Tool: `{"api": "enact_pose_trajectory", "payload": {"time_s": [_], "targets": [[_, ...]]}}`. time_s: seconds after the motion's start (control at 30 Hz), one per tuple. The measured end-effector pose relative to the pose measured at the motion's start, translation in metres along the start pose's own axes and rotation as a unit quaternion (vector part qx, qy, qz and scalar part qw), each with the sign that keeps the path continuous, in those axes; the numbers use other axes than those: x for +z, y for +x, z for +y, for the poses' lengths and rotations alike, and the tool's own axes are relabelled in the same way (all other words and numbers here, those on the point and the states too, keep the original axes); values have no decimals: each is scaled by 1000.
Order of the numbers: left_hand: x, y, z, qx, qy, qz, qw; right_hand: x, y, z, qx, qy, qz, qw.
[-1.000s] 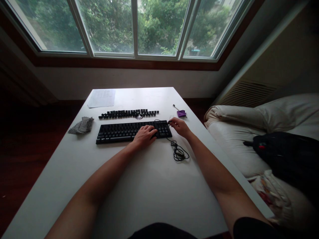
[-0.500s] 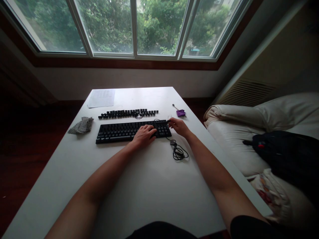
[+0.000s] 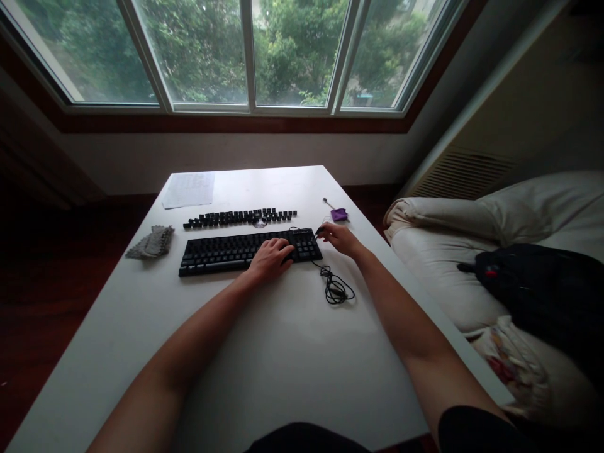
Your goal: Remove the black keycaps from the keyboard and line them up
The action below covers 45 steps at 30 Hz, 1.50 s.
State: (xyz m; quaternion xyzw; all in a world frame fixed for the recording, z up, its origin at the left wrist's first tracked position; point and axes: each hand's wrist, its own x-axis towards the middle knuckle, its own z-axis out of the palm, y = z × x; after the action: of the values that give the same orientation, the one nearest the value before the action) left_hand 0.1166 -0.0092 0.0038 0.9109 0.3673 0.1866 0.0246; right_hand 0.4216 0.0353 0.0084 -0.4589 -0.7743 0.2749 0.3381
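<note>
A black keyboard point(image 3: 221, 251) lies across the far half of a white table point(image 3: 283, 358). My left hand point(image 3: 270, 259) rests on the keys near the keyboard's right part, fingers lying loosely flat and holding nothing. At the keyboard's right rear corner, my right hand point(image 3: 338, 239) has its fingertips pinched together on something small and dark that I cannot make out. Just behind the keyboard sits a row of loose black keycaps point(image 3: 236, 218). The keyboard's black cable point(image 3: 336, 290) is coiled on the table below my right hand.
A small purple object point(image 3: 338, 214) with a thin stick lies behind my right hand. A sheet of paper point(image 3: 189, 189) is at the far left corner and a grey bundle point(image 3: 151, 242) at the left edge. White bedding point(image 3: 472, 220) with a black bag point(image 3: 542, 289) lies to the right.
My right fingertips have lowered onto the keyboard's right rear corner. My left hand stays on the keys. The view has shifted slightly.
</note>
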Motion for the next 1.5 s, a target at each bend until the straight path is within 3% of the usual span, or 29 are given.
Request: {"api": "enact_pose_trajectory", "payload": {"time_s": [0.27,0.5,0.67,0.83,1.0,1.23,1.33,1.5], "targets": [[5,0,-2,-3,1,7,1000,-5,-1,-15,-14,-58,-27,998],[5,1,-2,-1,2,9,1000,-8,0,-4,22,60,-31,997],[4,1,-2,2,2,6,1000,-4,-1,15,75,188,-8,979],[3,1,-4,7,1,9,1000,-2,-4,15,96,201,-5,975],[3,1,-4,4,0,5,1000,4,-3,3,87,197,49,975],[2,1,-3,2,0,4,1000,21,4,3,147,278,144,938],[3,1,-3,2,-1,4,1000,20,5,-2,152,245,138,947],[3,1,-2,-1,-4,4,1000,16,1,-29,105,37,80,991]]}}
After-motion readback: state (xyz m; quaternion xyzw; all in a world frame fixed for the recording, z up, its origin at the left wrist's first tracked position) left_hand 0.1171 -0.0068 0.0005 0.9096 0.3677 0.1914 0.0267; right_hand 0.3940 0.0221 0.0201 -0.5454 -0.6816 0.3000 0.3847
